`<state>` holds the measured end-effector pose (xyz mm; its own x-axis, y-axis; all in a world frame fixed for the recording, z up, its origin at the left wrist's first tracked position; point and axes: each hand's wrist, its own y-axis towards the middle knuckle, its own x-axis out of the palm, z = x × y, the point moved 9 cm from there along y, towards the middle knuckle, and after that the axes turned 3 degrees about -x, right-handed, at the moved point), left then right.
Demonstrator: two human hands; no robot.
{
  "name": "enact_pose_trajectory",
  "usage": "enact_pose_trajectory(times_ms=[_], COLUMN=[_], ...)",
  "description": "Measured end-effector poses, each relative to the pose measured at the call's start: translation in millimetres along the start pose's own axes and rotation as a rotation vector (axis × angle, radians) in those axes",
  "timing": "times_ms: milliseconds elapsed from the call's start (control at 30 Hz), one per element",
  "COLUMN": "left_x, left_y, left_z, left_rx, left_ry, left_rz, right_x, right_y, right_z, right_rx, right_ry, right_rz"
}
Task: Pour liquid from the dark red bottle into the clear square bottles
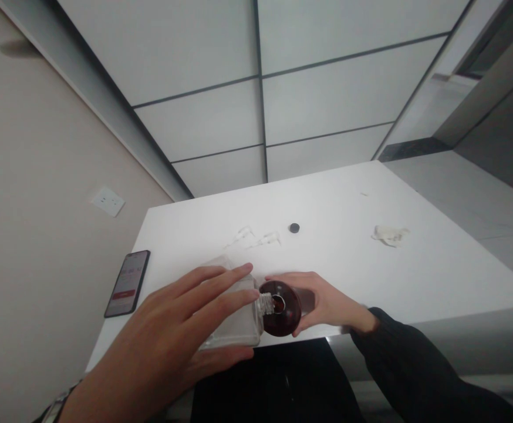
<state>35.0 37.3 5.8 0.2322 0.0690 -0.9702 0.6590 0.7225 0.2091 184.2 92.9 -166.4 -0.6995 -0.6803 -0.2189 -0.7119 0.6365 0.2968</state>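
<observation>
My left hand point(181, 317) is wrapped round a clear square bottle point(234, 320) with a threaded neck, tipped on its side. Its neck points right and meets the mouth of a dark reddish-brown round bottle point(287, 323). My right hand point(322, 299) grips that brown bottle from the right, thumb below and fingers above. Whether liquid runs between the two necks I cannot make out. Beyond the hands lie two white pump dispenser heads point(267, 239) and a small black cap point(294, 228).
A phone point(127, 283) with a lit screen lies at the table's left edge. On the right side of the white table point(336, 229) is a crumpled whitish piece point(390, 235). A wall with a socket point(108, 201) stands on the left, and white panelled doors point(221, 129) rise behind.
</observation>
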Motion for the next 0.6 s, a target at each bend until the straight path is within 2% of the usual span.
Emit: enact_pose_trajectory(times_ms=[600], left_x=[2.9], left_y=[2.7], left_z=[-8.0], left_rx=[-0.096], left_ry=[0.014], left_rz=[-0.028], right_x=[0.5], right_y=[-0.1], right_z=[0.9], right_rx=[0.03], right_ry=[0.008], right_rz=[-0.016])
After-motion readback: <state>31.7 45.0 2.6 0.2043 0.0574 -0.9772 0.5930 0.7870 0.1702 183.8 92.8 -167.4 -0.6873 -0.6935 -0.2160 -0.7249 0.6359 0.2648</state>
